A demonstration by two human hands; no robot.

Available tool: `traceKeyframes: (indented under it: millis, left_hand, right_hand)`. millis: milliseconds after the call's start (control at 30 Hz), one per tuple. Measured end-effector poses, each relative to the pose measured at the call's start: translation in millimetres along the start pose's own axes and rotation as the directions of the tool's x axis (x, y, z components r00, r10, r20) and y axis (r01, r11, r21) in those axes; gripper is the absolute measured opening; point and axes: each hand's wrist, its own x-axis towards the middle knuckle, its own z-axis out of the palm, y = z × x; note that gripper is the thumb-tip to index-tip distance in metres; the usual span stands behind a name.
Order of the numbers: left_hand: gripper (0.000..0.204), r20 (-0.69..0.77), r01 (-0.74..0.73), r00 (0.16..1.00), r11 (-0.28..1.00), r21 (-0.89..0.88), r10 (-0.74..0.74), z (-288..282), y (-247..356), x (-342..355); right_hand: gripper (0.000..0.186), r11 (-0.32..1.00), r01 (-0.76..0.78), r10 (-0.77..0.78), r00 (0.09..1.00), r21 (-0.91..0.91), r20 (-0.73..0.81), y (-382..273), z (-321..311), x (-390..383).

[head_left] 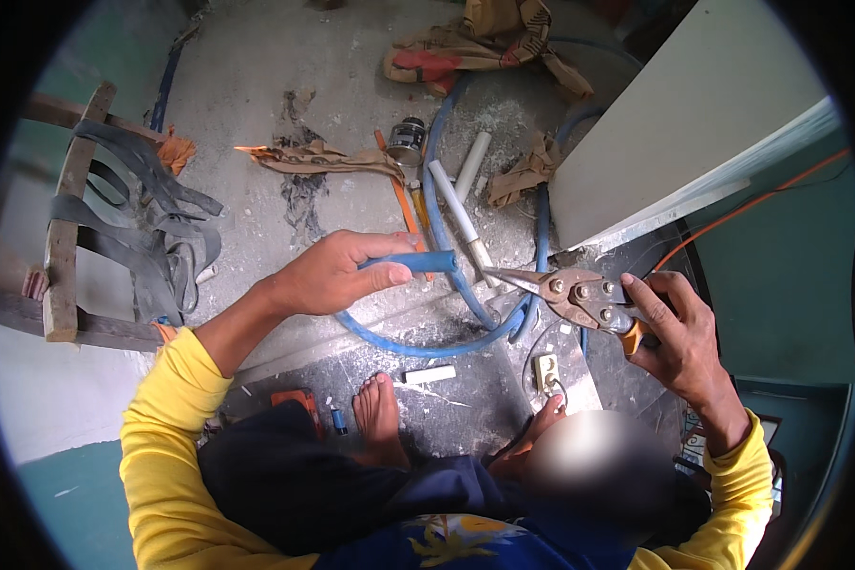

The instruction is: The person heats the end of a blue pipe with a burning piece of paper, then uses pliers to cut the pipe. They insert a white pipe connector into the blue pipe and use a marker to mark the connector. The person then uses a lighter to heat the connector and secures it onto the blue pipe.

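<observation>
My left hand (318, 275) is closed round a blue hose (434, 261), with its cut end sticking out to the right past my thumb. In my right hand (679, 332) is a pair of tin snips (572, 294) with orange handle grips. The snips' pointed jaws aim left, a little to the right of the hose end and apart from it; whether the jaws are parted is hard to make out. Blue hose also lies in loops (418, 350) on the floor beyond my feet.
White pipe pieces (456, 201), a dark can (407, 141) and torn brown paper (484, 52) lie ahead. Grey straps hang on a wooden frame (64, 237) at left. A socket block (546, 370) sits near my foot. A pale wall edge (674, 133) juts in at right.
</observation>
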Motion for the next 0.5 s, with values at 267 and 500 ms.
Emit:
traceKeyframes:
  millis: [267, 500]
  left_hand:
    - [0.031, 0.071, 0.017, 0.997, 0.992, 0.124, -0.026, 3.0, 24.8, 5.3]
    - [0.028, 0.057, -0.118, 0.992, 0.980, 0.160, 0.111, 12.3, 27.5, 11.5]
  right_hand:
    - [0.089, 0.996, 0.058, -0.057, 0.998, -0.068, 0.021, -2.3, -10.3, 3.4]
    - [0.084, 0.989, 0.067, -0.065, 0.998, -0.129, 0.018, -1.6, -13.3, -1.2]
